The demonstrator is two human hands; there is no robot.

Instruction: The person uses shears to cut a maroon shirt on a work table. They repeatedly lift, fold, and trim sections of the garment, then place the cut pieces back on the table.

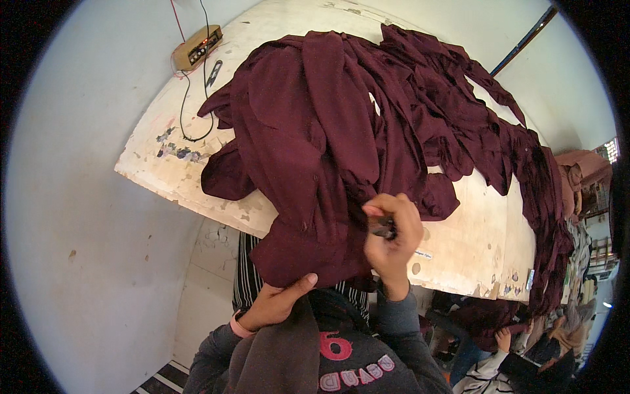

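A maroon garment [282,144] lies in folds across the table, and its near end hangs over the front edge towards me. My left hand [279,303] grips the cloth at that near end, thumb on top and fingers underneath. Over the right side of the same cloth, my right hand [397,236] is curled round a small dark tool [382,227]. Motion blurs the tool, so its exact kind is not plain.
More maroon garments [472,125] spread along the pale, worn table [459,262] to the right. A brown box with knobs and cables [198,48] stands at the far left, near a small black and grey tool [214,73]. Another person's hand [503,339] holds maroon cloth at lower right.
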